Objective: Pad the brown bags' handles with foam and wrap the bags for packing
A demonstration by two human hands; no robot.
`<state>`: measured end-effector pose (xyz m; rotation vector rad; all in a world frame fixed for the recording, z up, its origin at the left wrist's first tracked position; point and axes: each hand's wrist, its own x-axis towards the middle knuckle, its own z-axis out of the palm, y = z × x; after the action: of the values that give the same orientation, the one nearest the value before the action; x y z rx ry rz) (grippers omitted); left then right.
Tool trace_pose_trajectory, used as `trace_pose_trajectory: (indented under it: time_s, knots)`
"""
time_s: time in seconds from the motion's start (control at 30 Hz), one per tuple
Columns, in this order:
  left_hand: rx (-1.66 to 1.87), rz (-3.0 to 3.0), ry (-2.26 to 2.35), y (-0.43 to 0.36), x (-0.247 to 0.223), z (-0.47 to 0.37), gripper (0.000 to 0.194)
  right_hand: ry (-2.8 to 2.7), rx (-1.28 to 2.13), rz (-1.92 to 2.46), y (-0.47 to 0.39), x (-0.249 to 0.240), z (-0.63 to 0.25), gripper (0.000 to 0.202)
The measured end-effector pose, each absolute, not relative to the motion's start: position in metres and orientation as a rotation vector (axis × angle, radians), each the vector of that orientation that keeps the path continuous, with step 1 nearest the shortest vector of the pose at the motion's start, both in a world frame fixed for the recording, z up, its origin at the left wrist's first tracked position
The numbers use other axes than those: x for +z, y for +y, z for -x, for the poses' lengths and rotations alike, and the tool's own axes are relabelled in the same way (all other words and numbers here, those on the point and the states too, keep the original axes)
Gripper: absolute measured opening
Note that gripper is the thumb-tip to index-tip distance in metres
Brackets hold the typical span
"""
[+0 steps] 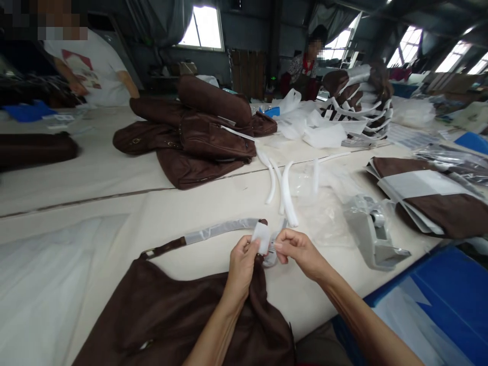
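A dark brown handbag (pixel 183 315) lies on the table in front of me. Its strap (pixel 221 230) arches away from me, most of it wrapped in pale translucent film. My left hand (pixel 242 262) pinches a small white tag (pixel 261 237) above the bag's right side, where the strap meets the body. Close beside it, my right hand (pixel 295 248) has thumb and forefinger pressed together. Whatever lies in that pinch is too small to make out. A clear plastic-covered label with printed lines (pixel 271 255) hangs between the two hands.
White foam strips (pixel 287 195) lie beyond my hands. A grey tape dispenser (pixel 375 239) and a paper-banded brown bag (pixel 438 195) are to the right. Several brown bags (pixel 198 137) are piled across the table (pixel 114 203). White sheeting (pixel 46 284) covers the left. Two people stand opposite.
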<state>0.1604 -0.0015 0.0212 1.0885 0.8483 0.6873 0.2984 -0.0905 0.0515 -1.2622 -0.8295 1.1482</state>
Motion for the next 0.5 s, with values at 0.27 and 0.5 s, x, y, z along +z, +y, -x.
trace_pose_trajectory:
  time_s: [0.27,0.5]
  knots:
    - [0.686,-1.097,0.799,-0.001,0.020,-0.158,0.034,-0.741,1.137,1.367,-0.062,0.017,-0.294,0.048]
    - [0.694,-1.113,0.786,-0.001,0.017,-0.156,0.036,-0.785,1.208,1.358,-0.063,0.030,-0.301,0.045]
